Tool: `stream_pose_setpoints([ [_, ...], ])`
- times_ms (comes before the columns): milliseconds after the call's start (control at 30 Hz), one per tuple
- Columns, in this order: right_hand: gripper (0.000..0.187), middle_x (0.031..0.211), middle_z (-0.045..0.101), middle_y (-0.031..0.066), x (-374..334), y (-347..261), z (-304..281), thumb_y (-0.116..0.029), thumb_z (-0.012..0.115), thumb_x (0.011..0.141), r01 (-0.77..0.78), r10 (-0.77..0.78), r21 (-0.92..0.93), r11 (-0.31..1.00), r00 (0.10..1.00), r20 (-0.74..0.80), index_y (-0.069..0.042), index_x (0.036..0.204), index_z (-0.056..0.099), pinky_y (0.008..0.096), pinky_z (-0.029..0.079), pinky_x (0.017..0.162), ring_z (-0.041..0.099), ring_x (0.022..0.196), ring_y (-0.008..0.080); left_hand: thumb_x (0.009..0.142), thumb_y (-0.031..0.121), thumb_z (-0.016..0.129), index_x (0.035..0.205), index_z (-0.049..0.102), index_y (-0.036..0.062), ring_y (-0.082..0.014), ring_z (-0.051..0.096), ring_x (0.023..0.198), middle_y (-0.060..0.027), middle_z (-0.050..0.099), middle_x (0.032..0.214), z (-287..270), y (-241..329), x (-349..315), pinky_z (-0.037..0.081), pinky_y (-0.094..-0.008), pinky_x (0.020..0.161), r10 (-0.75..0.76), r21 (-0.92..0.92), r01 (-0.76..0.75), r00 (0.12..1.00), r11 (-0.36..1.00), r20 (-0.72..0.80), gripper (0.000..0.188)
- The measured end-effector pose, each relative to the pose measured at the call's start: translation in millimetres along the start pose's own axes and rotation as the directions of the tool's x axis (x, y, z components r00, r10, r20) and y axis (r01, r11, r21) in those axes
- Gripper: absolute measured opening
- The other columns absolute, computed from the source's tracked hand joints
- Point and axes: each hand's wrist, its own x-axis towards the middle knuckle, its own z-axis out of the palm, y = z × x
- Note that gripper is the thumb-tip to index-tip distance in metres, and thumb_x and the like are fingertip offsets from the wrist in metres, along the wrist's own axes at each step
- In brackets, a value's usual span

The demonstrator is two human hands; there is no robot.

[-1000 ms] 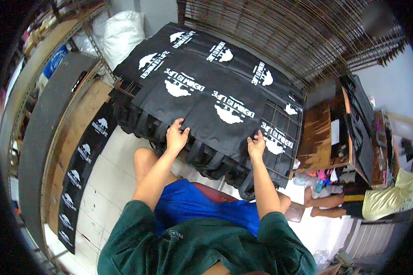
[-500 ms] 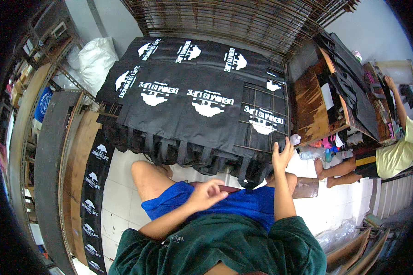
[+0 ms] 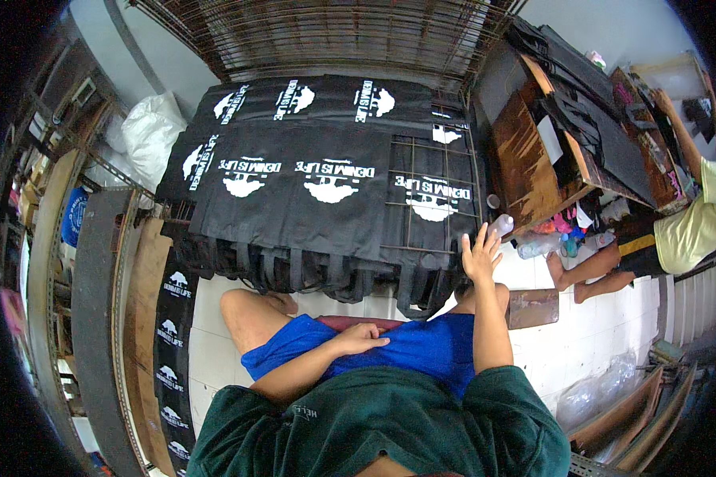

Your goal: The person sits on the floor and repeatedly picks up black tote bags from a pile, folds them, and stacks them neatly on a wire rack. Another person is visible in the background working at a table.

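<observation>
Black bags (image 3: 290, 208) lie on a wire rack (image 3: 422, 250), handles (image 3: 296, 269) hanging off its near edge, perhaps keeping prints (image 3: 326, 193) flat, the right hand (image 3: 480, 256), fingers wide and empty, beside its corner, the left hand (image 3: 359, 339) loosely outstretched on blue shorts (image 3: 433, 346).

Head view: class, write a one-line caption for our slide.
Right hand spread open near black bags, left hand over blue shorts.

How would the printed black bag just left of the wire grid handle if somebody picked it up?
The black bag would probably flop: handles along its front edge hang limp. It's likely light, as it looks thin and lies flat.
</observation>
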Motion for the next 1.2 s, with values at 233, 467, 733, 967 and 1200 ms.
stream_pose_setpoints([
  [233,0.074,0.150,0.003,0.0163,-2.2,4.1,0.7,-0.058,0.031,0.088,0.034,-0.034,0.000,0.999,0.999,0.001,-0.019,0.145,0.005,0.0579,0.005,0.106,0.002,0.137,0.0366,0.078,0.051,0.063,0.078,0.056,0.0038,-0.0147,0.050,0.062,-0.0064,0.057,0.068,1.2,-3.2,4.3,0.039,-0.0300,0.053,-0.030,-0.023,0.031,1.000,0.999,0.008,0.048],
  [467,0.077,0.150,0.002,0.0163,2.5,10.4,8.3,-0.058,0.035,0.087,0.044,-0.044,0.008,0.999,0.999,-0.021,-0.017,0.145,0.005,0.0581,0.008,0.106,0.002,0.137,0.0364,0.078,0.050,0.064,0.079,0.056,0.0045,-0.0139,0.049,0.061,-0.0050,0.055,0.066,3.0,-9.3,6.6,0.038,-0.0294,0.053,-0.062,-0.049,0.062,0.998,0.997,0.013,0.046],
  [733,0.078,0.149,0.002,0.0179,-0.8,6.2,1.2,-0.057,0.036,0.087,0.044,-0.044,0.008,0.999,0.999,0.009,-0.017,0.145,0.005,0.0566,0.007,0.106,0.003,0.137,0.0366,0.079,0.047,0.065,0.079,0.056,0.0052,-0.0135,0.049,0.061,-0.0042,0.055,0.067,0.8,-2.3,4.4,0.038,-0.0285,0.052,-0.070,-0.072,0.072,0.997,0.995,0.020,0.043],
  [967,0.078,0.149,0.001,0.0197,-0.9,5.2,2.2,-0.058,0.036,0.087,0.060,-0.060,0.003,0.998,0.998,0.017,-0.017,0.145,0.005,0.0567,0.006,0.106,0.001,0.137,0.0388,0.080,0.048,0.064,0.081,0.054,0.0068,-0.0107,0.046,0.059,-0.0023,0.053,0.066,-0.2,3.8,0.5,0.036,-0.0275,0.050,0.014,-0.096,-0.014,1.000,0.995,0.003,0.042],
  [1200,0.077,0.149,0.002,0.0193,-0.1,8.3,5.6,-0.058,0.035,0.087,0.076,-0.076,-0.026,0.997,0.997,-0.004,-0.017,0.145,0.005,0.0571,0.006,0.106,0.001,0.137,0.0389,0.078,0.046,0.067,0.076,0.055,0.0040,-0.0161,0.055,0.072,-0.0083,0.061,0.080,-4.3,7.2,-0.5,0.044,-0.0299,0.062,-0.066,-0.046,0.066,0.998,0.997,0.002,0.043],
])
